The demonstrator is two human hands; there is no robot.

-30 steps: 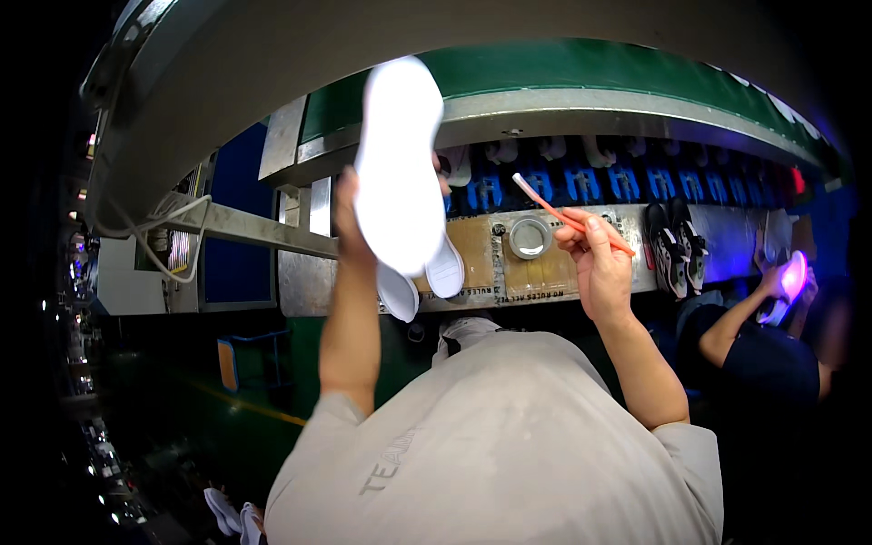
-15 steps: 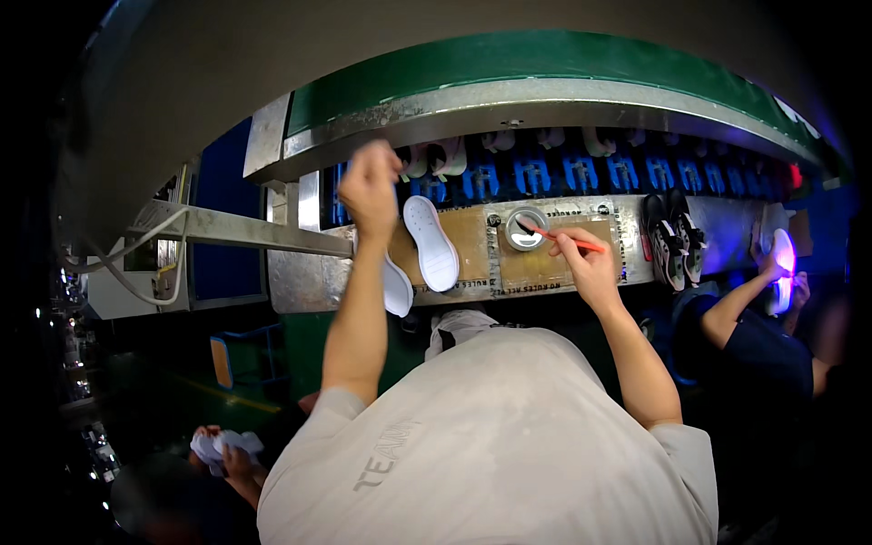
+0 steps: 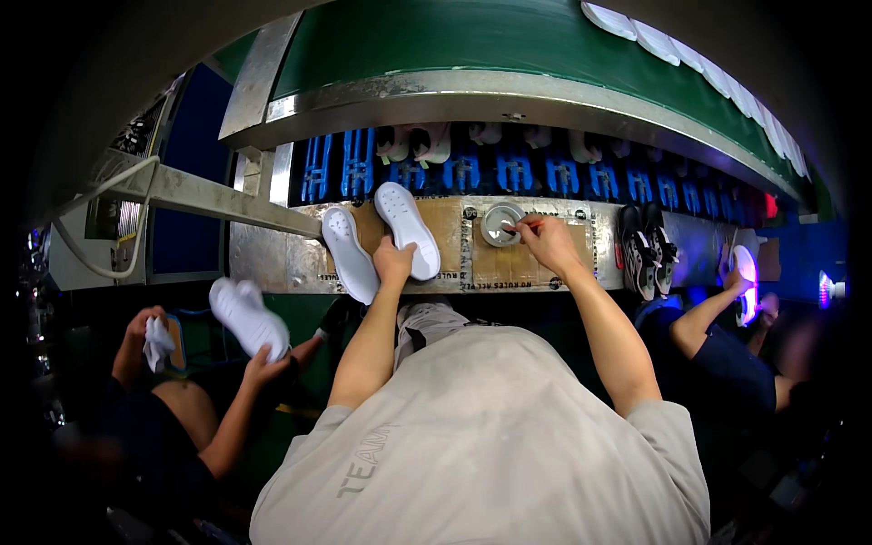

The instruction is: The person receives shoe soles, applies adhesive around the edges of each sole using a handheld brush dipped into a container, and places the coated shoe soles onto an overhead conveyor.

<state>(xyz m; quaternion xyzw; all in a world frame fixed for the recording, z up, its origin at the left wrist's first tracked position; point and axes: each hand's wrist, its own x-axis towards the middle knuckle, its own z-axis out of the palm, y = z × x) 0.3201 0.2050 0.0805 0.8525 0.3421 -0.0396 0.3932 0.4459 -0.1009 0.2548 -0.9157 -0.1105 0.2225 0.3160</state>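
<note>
My left hand (image 3: 394, 262) grips the heel end of a white shoe sole (image 3: 402, 218), thumb on its inner face. To the left of it, a second white sole (image 3: 343, 245) lies on the bench, its inner side up. My right hand (image 3: 548, 242) pinches a red-handled brush (image 3: 528, 223), mostly hidden by the fingers. The brush's tip is in or just over a round metal bowl (image 3: 491, 238) that has whitish liquid in it. Under the soles and bowl lie brown cardboard pieces (image 3: 445, 218) taped to the bench.
Black shoes (image 3: 638, 259) stand right of the cardboard. Blue racks (image 3: 511, 171) holding shoes run behind the bench, below a green conveyor (image 3: 436, 41) carrying white soles (image 3: 656, 43). A metal bar (image 3: 209, 195) juts in at left. Co-workers on both sides hold white soles (image 3: 250, 318).
My left hand has come down from its raised position and taken hold of the sole. My right hand has brought the brush closer to the bowl. The left co-worker's sole now shows nearer the bench.
</note>
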